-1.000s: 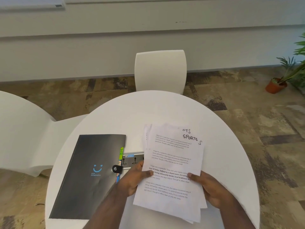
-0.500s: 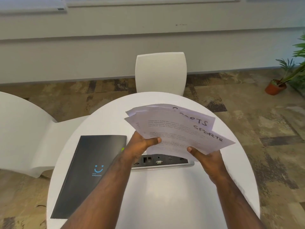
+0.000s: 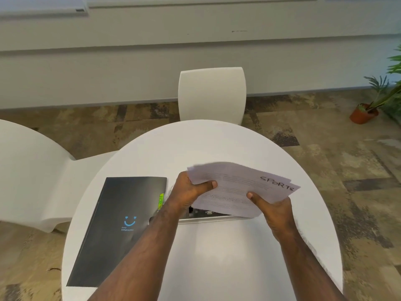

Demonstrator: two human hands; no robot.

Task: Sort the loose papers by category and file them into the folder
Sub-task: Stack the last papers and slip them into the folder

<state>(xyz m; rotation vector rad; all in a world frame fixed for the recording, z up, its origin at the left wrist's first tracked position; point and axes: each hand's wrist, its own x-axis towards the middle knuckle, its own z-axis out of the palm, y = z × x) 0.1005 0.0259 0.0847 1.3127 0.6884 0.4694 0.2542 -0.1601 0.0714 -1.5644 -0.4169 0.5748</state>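
A stack of white printed papers (image 3: pixel 238 187) is held above the round white table (image 3: pixel 217 253), tilted flat, with "SPORTS" handwritten on the top sheet's far right corner. My left hand (image 3: pixel 191 192) grips the stack's left edge with the thumb on top. My right hand (image 3: pixel 271 207) grips the near right edge, thumb on top as well. A closed black folder (image 3: pixel 121 227) with a blue smile logo lies on the table to the left, a green tab (image 3: pixel 161 200) sticking out of its right side. My left forearm crosses the folder's right edge.
A grey socket panel (image 3: pixel 206 215) is set in the table under the papers. A white chair (image 3: pixel 211 94) stands across the table, another white chair (image 3: pixel 28 174) at the left. A potted plant (image 3: pixel 366 111) sits on the patterned floor at the far right.
The papers were lifted off the table and tilted flat. Since half a second ago the fanned sheets have been squared into a tighter stack and shifted slightly right.
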